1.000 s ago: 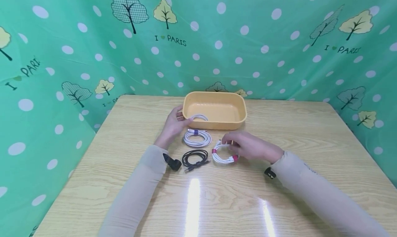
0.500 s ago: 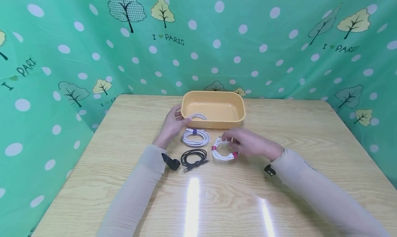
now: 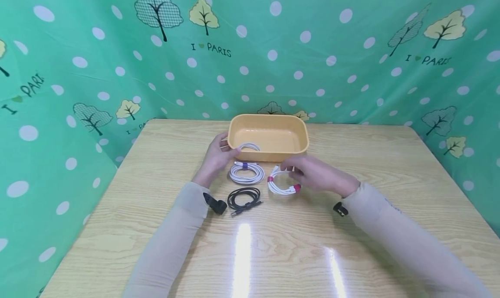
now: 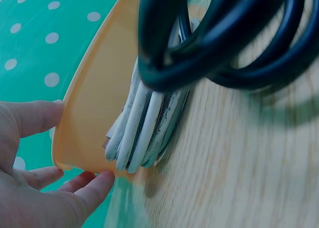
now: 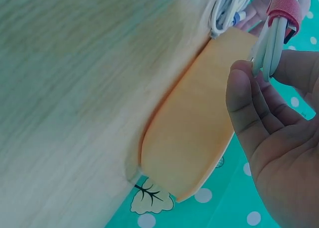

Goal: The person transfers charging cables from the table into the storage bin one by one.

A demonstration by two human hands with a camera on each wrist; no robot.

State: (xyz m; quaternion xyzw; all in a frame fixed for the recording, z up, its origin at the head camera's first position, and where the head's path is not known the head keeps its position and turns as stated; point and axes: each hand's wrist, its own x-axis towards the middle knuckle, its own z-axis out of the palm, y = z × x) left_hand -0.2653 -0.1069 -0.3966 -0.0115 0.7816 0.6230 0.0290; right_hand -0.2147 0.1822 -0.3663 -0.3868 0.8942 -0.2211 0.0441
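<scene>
Pinching, out in front with the right hand (image 3: 314, 173), a round coil of thin white cable with pinkish-red straps (image 5: 273, 46). Gripped at its right side, thumb against fingertips, as plain from the right wrist view. Over to the other side: holding, with the left hand (image 3: 215, 155), the left end of a rounded, pale-orange, apparently plastic tray (image 3: 273, 156), thumb by the front corner.

And here to watch, the gap between coil and tray! Just short of the near wall, opposite the right half, beyond it only open interior. Apart from that wall, by the look of it; hard to tell whether fully off the pale wood-grain table (image 3: 394, 172). Running left to right, the tray's long axis, broadside to the coil. No clear long axis in the ring itself. Far nearer to the right hand, of course, and well apart from the left.

Inside, at the left end: a pale coiled cable (image 3: 250, 145). Just in front, a white coil with a purple strap (image 3: 247, 180); nearer still, a thin black coiled cable (image 3: 246, 207).
</scene>
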